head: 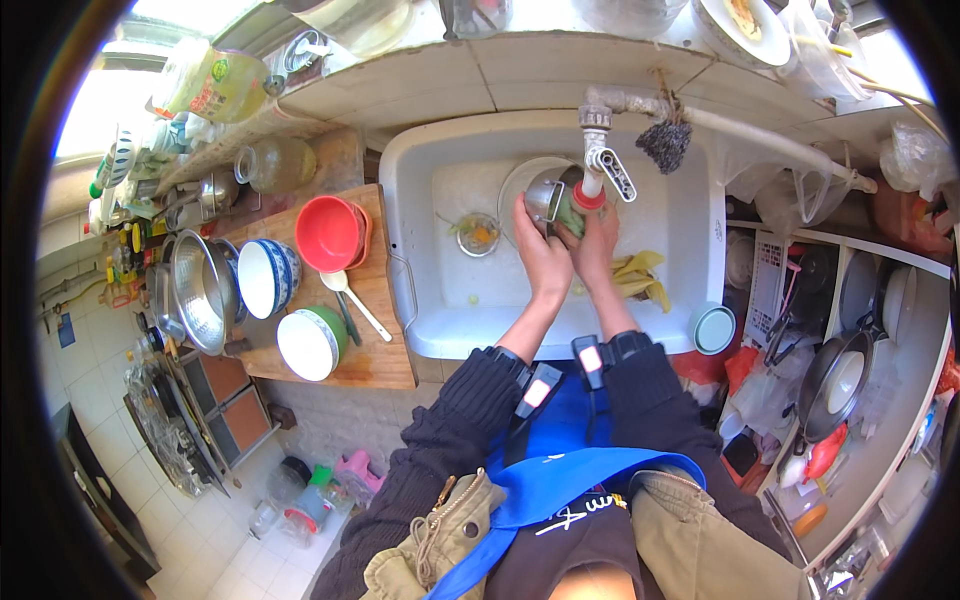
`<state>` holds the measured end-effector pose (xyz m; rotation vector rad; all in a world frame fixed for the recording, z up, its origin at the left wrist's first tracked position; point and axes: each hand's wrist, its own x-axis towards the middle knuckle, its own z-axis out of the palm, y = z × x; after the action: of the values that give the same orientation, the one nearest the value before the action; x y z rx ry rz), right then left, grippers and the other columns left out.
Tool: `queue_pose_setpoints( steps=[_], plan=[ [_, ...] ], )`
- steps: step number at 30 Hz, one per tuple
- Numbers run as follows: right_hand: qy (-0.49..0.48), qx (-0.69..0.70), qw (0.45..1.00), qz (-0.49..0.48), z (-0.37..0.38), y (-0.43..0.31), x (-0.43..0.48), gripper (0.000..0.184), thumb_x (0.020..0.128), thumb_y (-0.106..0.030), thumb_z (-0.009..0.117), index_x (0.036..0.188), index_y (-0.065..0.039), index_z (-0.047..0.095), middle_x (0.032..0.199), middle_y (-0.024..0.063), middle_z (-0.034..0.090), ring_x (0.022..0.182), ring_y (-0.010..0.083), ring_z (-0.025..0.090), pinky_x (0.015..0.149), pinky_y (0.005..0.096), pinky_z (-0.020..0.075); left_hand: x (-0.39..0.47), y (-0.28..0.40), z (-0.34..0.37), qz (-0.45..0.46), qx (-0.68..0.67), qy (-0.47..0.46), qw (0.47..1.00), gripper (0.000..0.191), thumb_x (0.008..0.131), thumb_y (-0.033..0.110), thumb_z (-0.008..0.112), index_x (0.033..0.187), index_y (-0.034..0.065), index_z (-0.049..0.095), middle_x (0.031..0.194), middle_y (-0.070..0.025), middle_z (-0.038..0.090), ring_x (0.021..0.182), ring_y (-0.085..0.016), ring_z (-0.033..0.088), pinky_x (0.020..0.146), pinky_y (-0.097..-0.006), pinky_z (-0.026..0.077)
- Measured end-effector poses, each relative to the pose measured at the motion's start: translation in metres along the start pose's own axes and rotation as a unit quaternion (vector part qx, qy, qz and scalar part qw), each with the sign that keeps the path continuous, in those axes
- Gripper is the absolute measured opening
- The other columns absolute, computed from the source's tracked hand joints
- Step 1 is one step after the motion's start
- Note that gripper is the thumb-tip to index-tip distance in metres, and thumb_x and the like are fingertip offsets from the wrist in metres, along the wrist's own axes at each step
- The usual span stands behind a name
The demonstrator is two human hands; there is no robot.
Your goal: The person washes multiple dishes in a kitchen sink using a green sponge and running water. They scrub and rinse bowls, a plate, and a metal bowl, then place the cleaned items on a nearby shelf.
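Note:
My left hand [546, 259] grips a stainless steel cup [537, 199] with a metal handle, tilted beneath the faucet [596, 161] in the white sink [442, 300]. My right hand [598, 244] holds a green cloth or scrubber [571, 214] at the cup's mouth. The fingertips are partly hidden by the faucet's red-ended spout [589, 196]. Behind the cup a round pale bowl [514, 184] rests on the sink floor, partly covered. Right of my hands lies a limp yellow thing [641, 274], perhaps a cloth or gloves. Food scraps sit in the drain strainer [478, 235] to the left.
Left of the sink, a wooden board [390, 360] carries red bowls [328, 234], a green-and-white bowl [309, 345], blue-patterned bowls [262, 279], a white spoon [356, 304] and a metal basin [201, 291]. A dark scouring pad [665, 145] hangs from the pipe. A teal container [712, 328] stands at the sink's right corner.

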<state>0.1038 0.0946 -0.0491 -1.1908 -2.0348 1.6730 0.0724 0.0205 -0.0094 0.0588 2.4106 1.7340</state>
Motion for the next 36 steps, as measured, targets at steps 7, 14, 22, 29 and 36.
queue_pose_setpoints(
  steps=[7, 14, 22, 29, 36],
  plan=[
    [-0.115, -0.206, 0.958, -0.164, -0.03, 0.005, 0.026, 0.051, 0.076, -0.005, 0.074, 0.122, -0.003, 0.053, 0.121, 0.0222, 0.049, 0.109, 0.0384, 0.052, 0.092, 0.0427, 0.0446, 0.046, 0.018, -0.034, -0.164, 0.032, -0.21, 0.963, 0.079, 0.07, -0.003, 0.051, 0.145, 0.0042, 0.025, 0.111, -0.0206, 0.059, 0.097, -0.039, 0.059, 0.092, -0.0423, 0.046],
    [-0.115, -0.195, 0.966, -0.129, -0.004, 0.011, 0.0, 0.045, 0.083, -0.022, 0.07, 0.121, -0.003, 0.057, 0.118, 0.0201, 0.053, 0.115, 0.0361, 0.05, 0.098, 0.0427, 0.0402, 0.034, -0.006, -0.022, 0.06, 0.087, -0.14, 0.984, 0.076, 0.072, -0.01, 0.047, 0.144, 0.0073, 0.031, 0.129, -0.0275, 0.045, 0.118, -0.043, 0.045, 0.102, -0.0431, 0.036],
    [-0.276, -0.212, 0.916, -0.199, -0.051, -0.036, 0.068, 0.049, 0.078, -0.025, 0.071, 0.123, -0.016, 0.058, 0.126, 0.0121, 0.051, 0.115, 0.0332, 0.051, 0.095, 0.0389, 0.0446, 0.062, -0.017, -0.032, -0.13, 0.083, -0.296, 0.943, 0.068, 0.071, -0.01, 0.041, 0.138, -0.0003, 0.036, 0.123, -0.0249, 0.054, 0.095, -0.035, 0.065, 0.065, -0.0373, 0.059],
    [-0.384, -0.301, 0.712, -0.504, -0.046, -0.059, 0.075, 0.024, 0.08, -0.018, 0.065, 0.102, -0.009, 0.061, 0.112, 0.0096, 0.061, 0.1, 0.0276, 0.059, 0.09, 0.0389, 0.047, 0.054, -0.013, -0.031, -0.248, -0.019, -0.411, 0.877, 0.061, 0.08, -0.007, 0.034, 0.139, 0.006, 0.037, 0.134, -0.0223, 0.046, 0.106, -0.044, 0.058, 0.053, -0.0463, 0.062],
    [-0.048, -0.358, 0.868, -0.341, -0.024, -0.013, 0.035, 0.035, 0.076, -0.01, 0.068, 0.11, -0.007, 0.061, 0.113, 0.0159, 0.06, 0.105, 0.0347, 0.056, 0.086, 0.0424, 0.0465, 0.044, -0.001, -0.014, -0.01, 0.19, -0.157, 0.969, 0.067, 0.074, -0.014, 0.04, 0.138, 0.0048, 0.038, 0.119, -0.0299, 0.049, 0.099, -0.046, 0.057, 0.08, -0.0422, 0.053]
  ],
)
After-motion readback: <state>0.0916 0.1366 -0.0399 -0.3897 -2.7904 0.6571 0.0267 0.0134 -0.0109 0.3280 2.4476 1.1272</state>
